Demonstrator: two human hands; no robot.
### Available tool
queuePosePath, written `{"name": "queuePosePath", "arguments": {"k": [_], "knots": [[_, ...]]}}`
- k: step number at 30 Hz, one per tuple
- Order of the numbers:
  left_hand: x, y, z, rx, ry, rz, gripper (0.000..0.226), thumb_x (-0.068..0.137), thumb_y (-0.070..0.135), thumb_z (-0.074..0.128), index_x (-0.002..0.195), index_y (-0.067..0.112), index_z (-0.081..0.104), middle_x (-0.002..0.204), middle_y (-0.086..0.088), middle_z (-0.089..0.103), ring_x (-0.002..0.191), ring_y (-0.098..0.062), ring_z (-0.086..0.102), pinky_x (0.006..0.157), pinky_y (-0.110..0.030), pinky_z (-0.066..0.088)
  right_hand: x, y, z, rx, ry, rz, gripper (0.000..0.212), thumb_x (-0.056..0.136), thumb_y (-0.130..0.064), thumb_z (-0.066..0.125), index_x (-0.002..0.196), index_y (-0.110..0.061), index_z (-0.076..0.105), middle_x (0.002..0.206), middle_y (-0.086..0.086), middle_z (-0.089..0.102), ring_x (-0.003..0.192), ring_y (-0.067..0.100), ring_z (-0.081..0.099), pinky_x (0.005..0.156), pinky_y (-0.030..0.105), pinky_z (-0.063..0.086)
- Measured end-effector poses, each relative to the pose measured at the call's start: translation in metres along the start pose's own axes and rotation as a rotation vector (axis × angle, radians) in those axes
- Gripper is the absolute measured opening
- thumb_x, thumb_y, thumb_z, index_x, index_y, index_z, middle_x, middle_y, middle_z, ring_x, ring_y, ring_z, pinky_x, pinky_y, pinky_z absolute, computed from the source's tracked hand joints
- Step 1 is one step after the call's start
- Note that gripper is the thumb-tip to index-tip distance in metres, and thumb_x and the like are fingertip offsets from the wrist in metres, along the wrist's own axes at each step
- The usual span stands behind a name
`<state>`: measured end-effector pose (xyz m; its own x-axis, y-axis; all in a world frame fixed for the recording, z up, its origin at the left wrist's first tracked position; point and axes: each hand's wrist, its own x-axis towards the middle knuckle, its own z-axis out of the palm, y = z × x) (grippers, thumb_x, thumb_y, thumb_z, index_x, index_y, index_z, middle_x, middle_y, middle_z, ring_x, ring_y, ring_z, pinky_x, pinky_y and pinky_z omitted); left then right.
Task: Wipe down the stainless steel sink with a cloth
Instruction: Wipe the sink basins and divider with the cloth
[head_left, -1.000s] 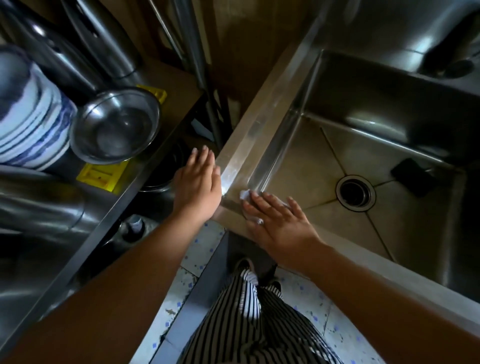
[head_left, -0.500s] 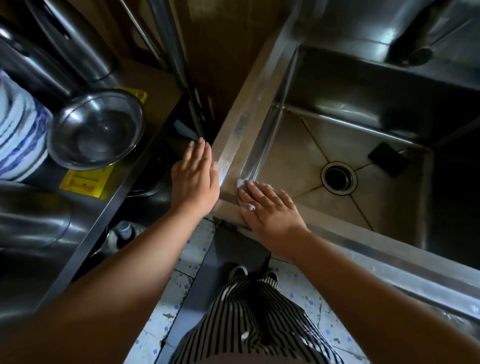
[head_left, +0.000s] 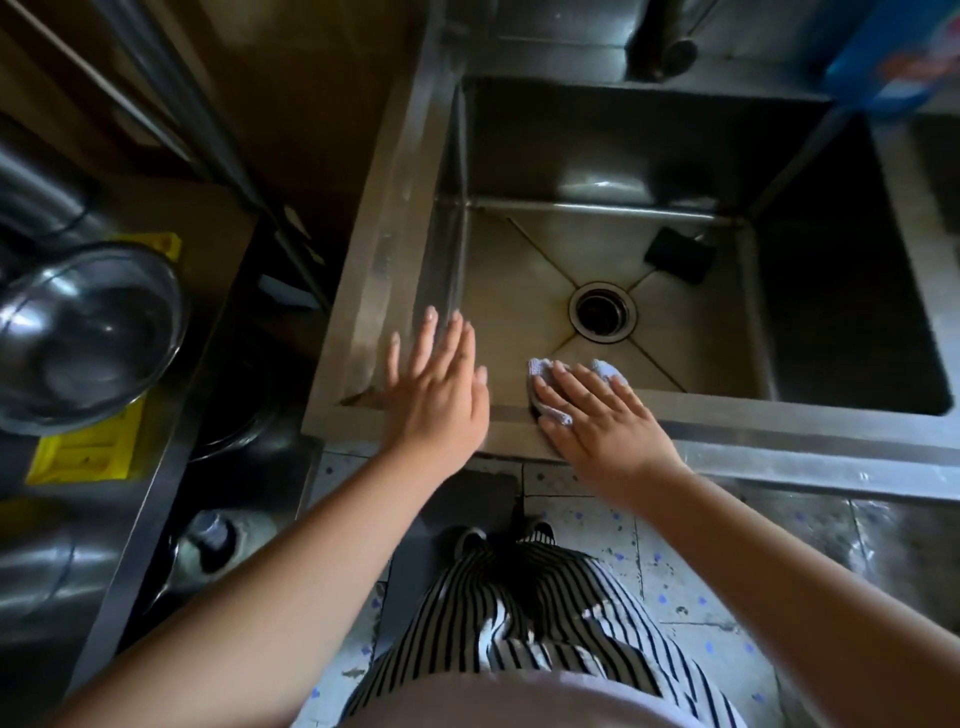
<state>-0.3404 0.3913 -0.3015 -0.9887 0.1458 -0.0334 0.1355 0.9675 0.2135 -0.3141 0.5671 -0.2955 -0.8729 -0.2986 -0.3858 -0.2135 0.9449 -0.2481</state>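
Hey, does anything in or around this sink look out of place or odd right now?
One thing: a small black object lies on the sink floor at the far right corner, beyond the drain; I cannot tell what it is. Nothing looks spilled or damaged.
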Motion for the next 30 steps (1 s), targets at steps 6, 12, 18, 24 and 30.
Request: {"name": "queuePosePath", "arguments": {"k": [6, 12, 18, 24, 30], "knots": [[0.002, 0.038, 0.013, -0.004, -0.091, 0.175, 0.053, 0.096, 0.034, 0.019, 0.145, 0.014, 0.015, 0.156, 0.0, 0.009, 0.143, -0.017, -0.003, 0.105, -0.03, -0.018, -0.019, 0.024, 0.003, 0.046, 0.063, 0.092, 0.052, 0.098, -0.045, 0.012, 0.147, -0.033, 0.0, 0.158, -0.011, -0.004, 0.144, 0.007, -0.01, 0.109, 0.026, -0.016], [0.006, 0.082, 0.019, -0.042, -0.187, 0.292, 0.053, 0.097, 0.032, 0.02, 0.146, 0.013, 0.01, 0.156, -0.001, 0.004, 0.142, -0.017, -0.008, 0.109, -0.032, -0.014, -0.042, 0.063, 0.001, 0.053, 0.082, 0.169, 0.052, 0.097, -0.047, 0.009, 0.146, -0.034, -0.005, 0.157, -0.01, -0.006, 0.143, 0.008, -0.012, 0.109, 0.027, -0.016], [0.008, 0.133, 0.029, -0.04, -0.218, 0.329, 0.054, 0.097, 0.035, 0.021, 0.146, 0.012, 0.011, 0.156, -0.002, 0.004, 0.143, -0.016, -0.007, 0.109, -0.028, -0.015, -0.067, 0.111, -0.001, 0.046, 0.099, 0.208, 0.052, 0.097, -0.048, 0.008, 0.145, -0.034, -0.006, 0.157, -0.01, -0.007, 0.143, 0.008, -0.013, 0.112, 0.029, -0.014], [0.016, 0.182, 0.042, -0.034, -0.268, 0.314, 0.054, 0.096, 0.039, 0.028, 0.144, 0.015, 0.021, 0.154, -0.001, 0.018, 0.142, -0.015, 0.007, 0.112, -0.034, 0.008, -0.094, 0.169, -0.005, 0.031, 0.15, 0.23, 0.053, 0.097, -0.048, 0.01, 0.147, -0.032, 0.0, 0.157, -0.01, -0.001, 0.145, 0.01, -0.008, 0.114, 0.029, -0.011], [0.012, 0.187, 0.041, 0.001, -0.257, 0.266, 0.065, 0.086, 0.046, 0.016, 0.14, 0.015, 0.034, 0.146, 0.001, 0.038, 0.139, -0.014, 0.025, 0.11, -0.033, 0.019, -0.116, 0.217, -0.012, 0.019, 0.171, 0.233, 0.063, 0.089, -0.055, -0.005, 0.147, -0.031, 0.005, 0.157, -0.01, 0.006, 0.146, 0.012, 0.0, 0.116, 0.03, -0.006]]}}
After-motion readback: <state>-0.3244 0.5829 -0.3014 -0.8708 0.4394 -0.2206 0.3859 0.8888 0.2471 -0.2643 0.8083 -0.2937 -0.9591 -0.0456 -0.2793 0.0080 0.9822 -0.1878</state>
